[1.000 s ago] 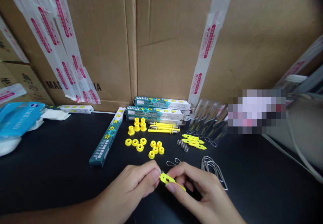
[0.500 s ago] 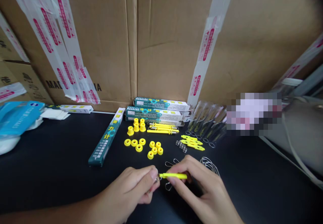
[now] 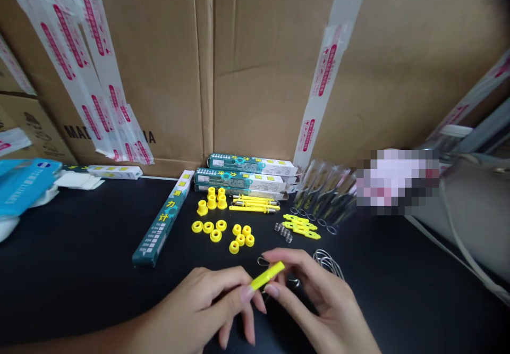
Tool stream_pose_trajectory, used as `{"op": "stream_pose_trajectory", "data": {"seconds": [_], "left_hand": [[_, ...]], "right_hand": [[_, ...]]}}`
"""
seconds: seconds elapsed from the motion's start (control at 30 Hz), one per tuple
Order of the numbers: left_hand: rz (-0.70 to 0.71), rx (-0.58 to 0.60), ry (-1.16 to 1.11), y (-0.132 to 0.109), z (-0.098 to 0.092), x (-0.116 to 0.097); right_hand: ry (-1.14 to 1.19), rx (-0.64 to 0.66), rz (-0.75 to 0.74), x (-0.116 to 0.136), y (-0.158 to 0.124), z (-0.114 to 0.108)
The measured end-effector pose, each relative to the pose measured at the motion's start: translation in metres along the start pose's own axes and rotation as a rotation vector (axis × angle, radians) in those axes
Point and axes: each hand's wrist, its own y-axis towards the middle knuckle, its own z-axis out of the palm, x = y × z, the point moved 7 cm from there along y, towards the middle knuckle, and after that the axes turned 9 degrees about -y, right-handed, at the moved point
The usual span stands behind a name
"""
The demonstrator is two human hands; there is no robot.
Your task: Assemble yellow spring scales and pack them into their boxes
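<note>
Low over the black tabletop (image 3: 79, 274), a small flat yellow plastic strip (image 3: 268, 276) tilts upward. The left hand (image 3: 207, 306) pinches its near end, and the right hand (image 3: 319, 301) grips its far end between thumb and forefinger. Just beyond lie bent wire clips (image 3: 329, 262) and yellow plastic rings (image 3: 208, 227).

Left hand (image 3: 207, 306) and right hand (image 3: 314, 301) pinching a yellow strip (image 3: 268, 276) between fingertips, wire hooks (image 3: 329, 262) just beyond right hand, yellow caps (image 3: 223, 226) farther ahead

One cam only, head-worn: looks fwd & down over black table (image 3: 59, 290) toward cardboard boxes (image 3: 258, 77) at back; left hand (image 3: 203, 311) & right hand (image 3: 319, 306) close, at bottom edge.
</note>
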Motion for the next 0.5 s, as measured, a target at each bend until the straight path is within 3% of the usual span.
{"op": "stream_pose_trajectory", "data": {"seconds": [0.13, 0.33, 0.5], "left_hand": [[-0.067, -0.024, -0.203, 0.003, -0.001, 0.005], [-0.098, -0.073, -0.35, 0.007, -0.004, 0.009], [-0.109, -0.073, -0.357, 0.006, -0.005, 0.011]], "right_hand": [[-0.122, -0.077, -0.057, 0.002, -0.002, -0.006], [-0.594, -0.245, -0.183, 0.003, 0.007, -0.025], [-0.699, -0.207, -0.021, -0.024, 0.022, -0.035]]}}
